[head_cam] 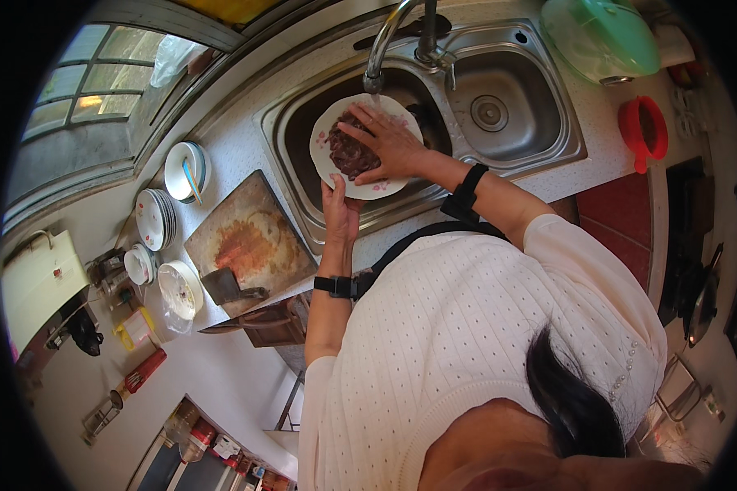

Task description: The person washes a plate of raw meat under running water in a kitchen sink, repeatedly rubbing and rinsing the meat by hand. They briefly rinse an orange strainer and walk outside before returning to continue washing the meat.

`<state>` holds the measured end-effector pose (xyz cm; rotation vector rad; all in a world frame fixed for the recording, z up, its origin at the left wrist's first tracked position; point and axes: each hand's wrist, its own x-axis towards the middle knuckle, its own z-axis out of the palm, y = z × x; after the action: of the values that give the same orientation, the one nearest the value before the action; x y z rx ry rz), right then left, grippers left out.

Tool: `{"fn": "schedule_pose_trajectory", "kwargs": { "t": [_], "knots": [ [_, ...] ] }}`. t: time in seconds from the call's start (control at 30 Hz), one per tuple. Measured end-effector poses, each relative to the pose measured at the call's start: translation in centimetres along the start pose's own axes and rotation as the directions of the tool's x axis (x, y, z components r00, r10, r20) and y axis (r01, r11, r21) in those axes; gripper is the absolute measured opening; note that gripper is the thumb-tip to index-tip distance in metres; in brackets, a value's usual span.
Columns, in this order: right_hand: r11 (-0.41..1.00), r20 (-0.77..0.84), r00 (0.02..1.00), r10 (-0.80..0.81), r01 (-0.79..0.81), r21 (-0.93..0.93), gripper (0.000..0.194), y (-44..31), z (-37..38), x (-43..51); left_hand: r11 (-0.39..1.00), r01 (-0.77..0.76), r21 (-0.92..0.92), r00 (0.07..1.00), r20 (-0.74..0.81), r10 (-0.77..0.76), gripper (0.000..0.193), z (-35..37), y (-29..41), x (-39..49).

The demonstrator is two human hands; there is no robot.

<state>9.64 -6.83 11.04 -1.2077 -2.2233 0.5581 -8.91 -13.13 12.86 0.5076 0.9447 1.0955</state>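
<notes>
Over the left basin of a steel double sink I hold a white plate with a scalloped rim and pink flowers. My left hand grips its near-left edge, thumb on top. Dark red sliced meat lies heaped on the plate. My right hand, fingers spread, rests palm down over the meat's right side and hides part of it. Just above the plate's far edge is the mouth of a chrome faucet, with what looks like a thin stream of water below it.
Left of the sink, a stained cutting board bears a cleaver near the counter edge. Beyond it stand stacked plates and bowls. On the right are a green-lidded container and a red scoop-like vessel.
</notes>
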Motion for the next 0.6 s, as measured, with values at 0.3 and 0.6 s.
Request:
{"fn": "schedule_pose_trajectory", "kwargs": {
  "t": [0.3, 0.6],
  "knots": [
    [0.996, 0.022, 0.996, 0.083, -0.084, 0.044, 0.103, 1.9, -0.5, -0.2, 0.999, 0.045, -0.010, 0.998, 0.038, -0.045, 0.047, 0.5, -1.1, 2.2],
    [0.989, 0.060, 0.988, 0.140, -0.143, 0.050, 0.104, 3.9, 0.4, -0.7, 0.994, 0.106, 0.038, 0.994, 0.017, -0.107, 0.050, -0.2, -2.4, 4.0]
  ]
}}
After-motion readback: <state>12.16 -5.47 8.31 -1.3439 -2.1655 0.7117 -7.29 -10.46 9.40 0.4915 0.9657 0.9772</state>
